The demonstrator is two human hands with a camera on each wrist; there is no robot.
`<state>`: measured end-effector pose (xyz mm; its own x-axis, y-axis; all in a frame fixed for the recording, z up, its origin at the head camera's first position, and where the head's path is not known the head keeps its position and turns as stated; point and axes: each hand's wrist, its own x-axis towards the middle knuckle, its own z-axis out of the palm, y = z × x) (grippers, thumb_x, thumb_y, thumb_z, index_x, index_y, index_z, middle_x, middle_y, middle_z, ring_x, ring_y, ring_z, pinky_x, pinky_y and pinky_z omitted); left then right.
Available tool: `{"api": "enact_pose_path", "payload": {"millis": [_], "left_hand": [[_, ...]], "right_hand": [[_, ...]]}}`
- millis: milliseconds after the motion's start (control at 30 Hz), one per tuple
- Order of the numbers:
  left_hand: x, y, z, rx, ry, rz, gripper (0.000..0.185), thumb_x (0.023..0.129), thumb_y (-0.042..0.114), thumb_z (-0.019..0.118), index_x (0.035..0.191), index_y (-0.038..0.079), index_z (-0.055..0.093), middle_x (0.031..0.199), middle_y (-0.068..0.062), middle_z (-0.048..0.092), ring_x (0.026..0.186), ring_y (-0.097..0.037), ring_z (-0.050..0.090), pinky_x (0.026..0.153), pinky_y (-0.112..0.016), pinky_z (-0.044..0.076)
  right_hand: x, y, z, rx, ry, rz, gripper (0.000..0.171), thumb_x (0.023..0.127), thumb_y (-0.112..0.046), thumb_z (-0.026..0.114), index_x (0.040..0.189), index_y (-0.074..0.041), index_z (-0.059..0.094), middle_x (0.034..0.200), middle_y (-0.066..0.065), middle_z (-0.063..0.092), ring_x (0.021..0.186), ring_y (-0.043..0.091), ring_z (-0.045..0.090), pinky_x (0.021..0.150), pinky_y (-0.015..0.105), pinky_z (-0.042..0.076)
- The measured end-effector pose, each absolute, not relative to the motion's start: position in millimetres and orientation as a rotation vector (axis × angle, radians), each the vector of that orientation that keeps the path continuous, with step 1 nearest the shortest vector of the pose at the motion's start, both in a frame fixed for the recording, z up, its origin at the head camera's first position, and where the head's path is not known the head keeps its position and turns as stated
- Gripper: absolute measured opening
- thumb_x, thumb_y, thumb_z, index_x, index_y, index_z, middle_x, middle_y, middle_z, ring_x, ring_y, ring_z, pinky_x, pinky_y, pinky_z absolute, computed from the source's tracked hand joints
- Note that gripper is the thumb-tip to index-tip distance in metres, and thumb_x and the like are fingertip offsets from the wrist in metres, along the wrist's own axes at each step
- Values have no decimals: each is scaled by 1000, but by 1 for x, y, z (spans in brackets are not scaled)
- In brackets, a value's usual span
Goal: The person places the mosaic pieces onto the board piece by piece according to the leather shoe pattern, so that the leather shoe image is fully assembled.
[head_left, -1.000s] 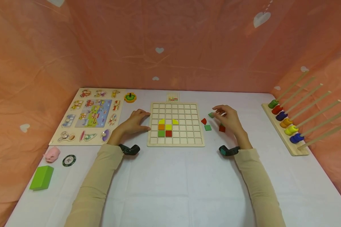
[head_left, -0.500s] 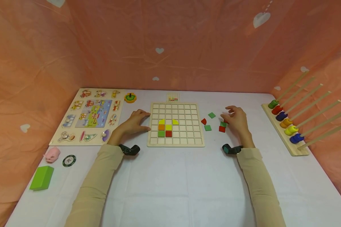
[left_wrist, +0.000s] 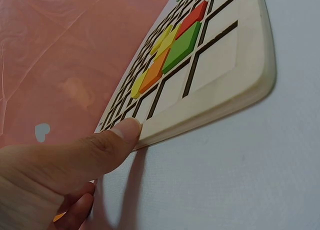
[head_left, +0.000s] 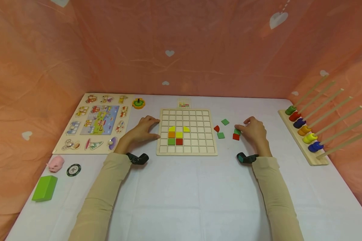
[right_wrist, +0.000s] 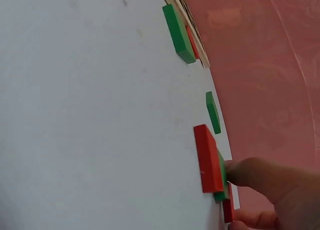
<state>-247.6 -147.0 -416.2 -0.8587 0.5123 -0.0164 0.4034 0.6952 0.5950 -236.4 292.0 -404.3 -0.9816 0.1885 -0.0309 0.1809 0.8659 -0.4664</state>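
A wooden grid board (head_left: 187, 152) lies mid-table with yellow, orange, green and red tiles (head_left: 175, 135) set in its lower left cells. My left hand (head_left: 143, 130) rests against the board's left edge, and in the left wrist view its thumb (left_wrist: 122, 135) touches the rim of the board (left_wrist: 250, 90). To the right of the board my right hand (head_left: 254, 131) is down on the table. Its thumb (right_wrist: 247, 172) and a finger pinch a green tile (head_left: 237, 132) beside a red square tile (head_left: 236, 137). Two green tiles (head_left: 225, 122) (head_left: 220, 135) and a red curved piece (head_left: 217, 129) lie loose nearby.
A picture peg puzzle (head_left: 95, 122) lies at the left, with an orange and green toy (head_left: 138, 103) behind it. A rack of sticks with coloured rings (head_left: 303, 134) stands at the right. Near the left front are a pink pig (head_left: 55, 164), a chip (head_left: 73, 170) and a green block (head_left: 44, 188). Pink cloth walls surround the table.
My right hand has moved right and toward me, away from the far green tile, and lowered onto the green tile beside the red square. The left hand has stayed put.
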Motion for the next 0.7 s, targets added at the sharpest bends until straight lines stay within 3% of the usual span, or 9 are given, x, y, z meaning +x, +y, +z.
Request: {"api": "enact_pose_path", "payload": {"millis": [300,533,700], "left_hand": [[-247,-147,-416,751,2722,895,68,80,23,73,135,-4,42,128,-22,40,119,-37,32,104,-49,26],[-249,-147,-417,744,2721,893,69,81,23,73,136,-3,42,129,-22,40,120,-36,32,104,-49,26],[-249,-147,-417,745,2717,894,69,81,23,73,136,-3,41,129,-22,40,120,-37,32,104,-50,26]], "right_hand": [[-237,293,-399,-217,-3002,874,40,83,-28,65,106,4,61,99,23,63,88,34,55,73,41,43],[-246,281,-402,38,-2892,1032,29,82,-17,69,104,2,65,94,17,64,84,26,57,70,28,44],[-247,258,-400,266,-2851,1186,30,80,-11,70,107,0,65,101,16,61,87,25,56,73,26,46]]}}
